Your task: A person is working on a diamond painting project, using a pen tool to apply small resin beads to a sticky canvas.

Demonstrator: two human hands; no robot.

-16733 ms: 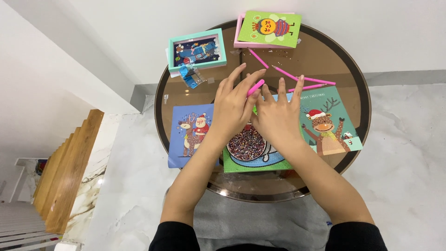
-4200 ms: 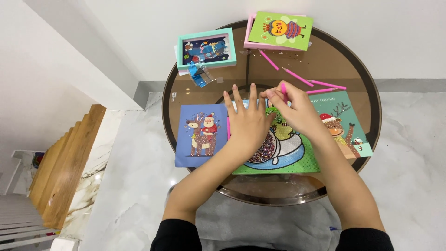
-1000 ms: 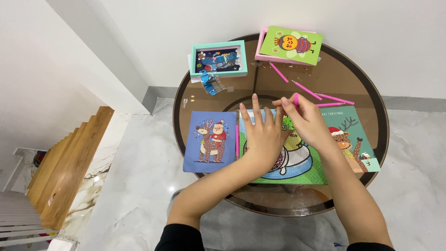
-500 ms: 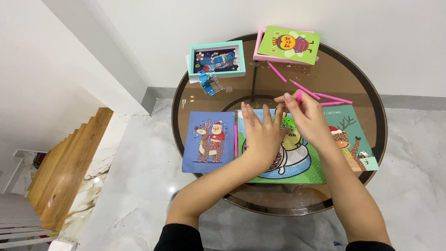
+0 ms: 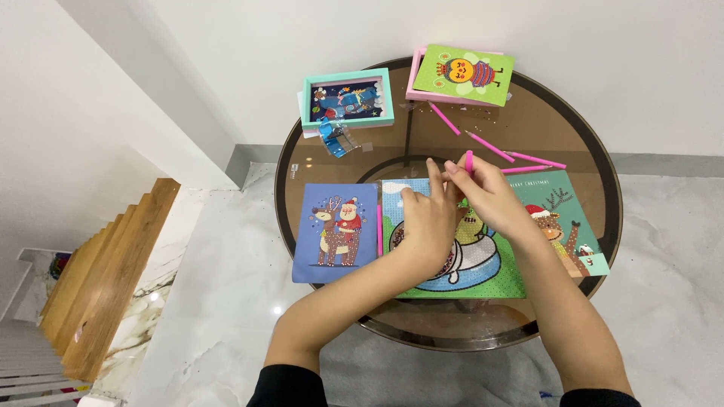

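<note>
My left hand (image 5: 426, 218) lies flat, palm down, on a dotted craft picture (image 5: 483, 264) with a green and blue ground, in the middle of a round glass table (image 5: 596, 181). My right hand (image 5: 490, 197) is just right of it, fingers closed on a pink pen (image 5: 469, 160) that stands upright over the picture's upper edge. The fingertips of both hands nearly meet there.
A blue card with a reindeer and a red-suited figure (image 5: 337, 231) lies at left, a green reindeer card (image 5: 562, 218) at right. Further back sit a teal tray (image 5: 348, 99), a pink box with a green card (image 5: 461, 74) and loose pink pens (image 5: 490, 147). Wooden stairs (image 5: 105, 279) drop at left.
The view has shifted slightly. My left hand's fingers have drawn together toward the pen tip; my right hand stays at the picture's top edge with the pen.
</note>
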